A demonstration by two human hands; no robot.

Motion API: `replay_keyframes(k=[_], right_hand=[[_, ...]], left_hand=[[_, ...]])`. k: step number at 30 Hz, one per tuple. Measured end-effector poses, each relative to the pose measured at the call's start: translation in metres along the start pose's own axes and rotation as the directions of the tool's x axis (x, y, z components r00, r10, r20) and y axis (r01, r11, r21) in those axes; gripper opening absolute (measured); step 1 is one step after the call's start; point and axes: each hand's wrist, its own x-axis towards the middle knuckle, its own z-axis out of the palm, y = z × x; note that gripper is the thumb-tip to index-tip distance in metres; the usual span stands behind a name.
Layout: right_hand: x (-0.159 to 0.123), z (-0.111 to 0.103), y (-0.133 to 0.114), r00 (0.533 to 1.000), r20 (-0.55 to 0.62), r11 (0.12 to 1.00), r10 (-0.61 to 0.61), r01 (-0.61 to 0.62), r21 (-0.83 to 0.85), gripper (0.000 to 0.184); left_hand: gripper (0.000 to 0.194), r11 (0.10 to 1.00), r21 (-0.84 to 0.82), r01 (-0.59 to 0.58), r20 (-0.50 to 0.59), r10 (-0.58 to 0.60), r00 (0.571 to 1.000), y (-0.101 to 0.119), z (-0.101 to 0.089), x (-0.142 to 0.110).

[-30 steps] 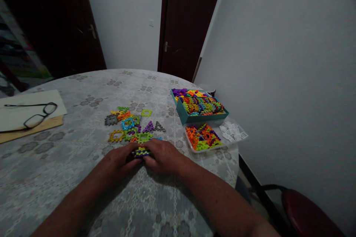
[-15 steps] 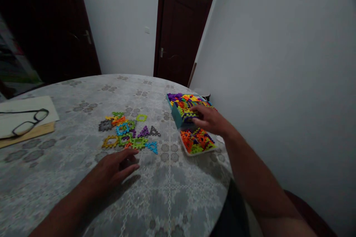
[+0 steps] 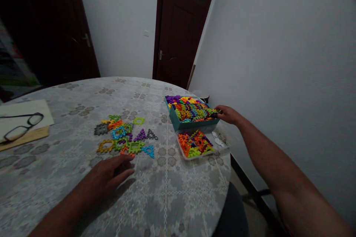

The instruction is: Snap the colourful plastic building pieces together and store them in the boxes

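Note:
My left hand (image 3: 111,174) is over the near side of the table, holding nothing, with thumb and fingers apart. Just beyond its fingertips lies a loose pile of toothed plastic building pieces (image 3: 135,147) in green, blue, orange, purple and grey, some square and some triangular. My right hand (image 3: 226,114) reaches to the right end of a teal box (image 3: 176,122) packed with rows of colourful pieces (image 3: 191,112). Its fingers are closed around dark and yellow building pieces at that end; how many is unclear.
A clear plastic tray (image 3: 191,158) with orange, purple and green pieces stands in front of the teal box. Another filled box (image 3: 167,103) is behind it. Eyeglasses (image 3: 25,127) rest on papers (image 3: 36,109) at the left. A wall (image 3: 278,63) rises close on the right.
My right hand has moved right, from above the middle of the teal box to its right end, and closed there. My left hand stays near the pile. The view has shifted slightly.

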Motion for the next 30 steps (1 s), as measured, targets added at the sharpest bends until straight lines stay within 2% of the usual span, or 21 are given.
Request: replay_keyframes(k=[10,14,19,23,25,27,28,30], right_hand=[[-0.003,0.013,0.009,0.999,-0.016,0.998,0.032,-0.033,-0.051,0.041],[-0.004,0.02,0.007,0.999,-0.014,0.996,0.038,-0.039,-0.079,0.044],[-0.006,0.025,0.001,1.0,-0.014,0.996,0.019,-0.02,-0.089,0.057],[-0.014,0.021,-0.008,0.997,-0.069,0.992,0.029,-0.037,-0.119,0.057],[-0.022,0.019,-0.019,0.992,-0.12,0.988,0.039,-0.056,-0.142,0.053],[-0.034,0.018,-0.041,0.981,-0.192,0.987,0.017,-0.047,-0.153,0.049],[-0.042,0.019,-0.058,0.972,-0.235,0.989,-0.012,-0.023,-0.147,0.046],[-0.06,0.025,-0.101,0.927,-0.353,0.99,-0.13,0.102,-0.097,0.04]], left_hand=[[0.046,1.0,0.002,-0.002,-0.006,0.002,1.0,0.006,-0.001,0.0],[0.048,1.0,0.003,0.0,-0.002,0.0,1.0,0.005,-0.001,-0.001],[0.048,1.0,0.01,-0.015,0.002,0.015,1.0,0.009,-0.002,0.0],[0.046,0.999,0.035,-0.033,-0.032,0.034,0.999,0.012,-0.006,0.001],[0.043,0.999,0.052,-0.007,-0.096,0.012,0.995,0.012,-0.009,0.001],[0.041,0.997,0.067,0.042,-0.214,-0.027,0.976,0.012,-0.014,0.0],[0.04,0.995,0.071,0.068,-0.283,-0.046,0.958,0.013,-0.017,-0.001],[0.037,0.988,0.083,0.127,-0.399,-0.084,0.913,0.013,-0.021,-0.003]])
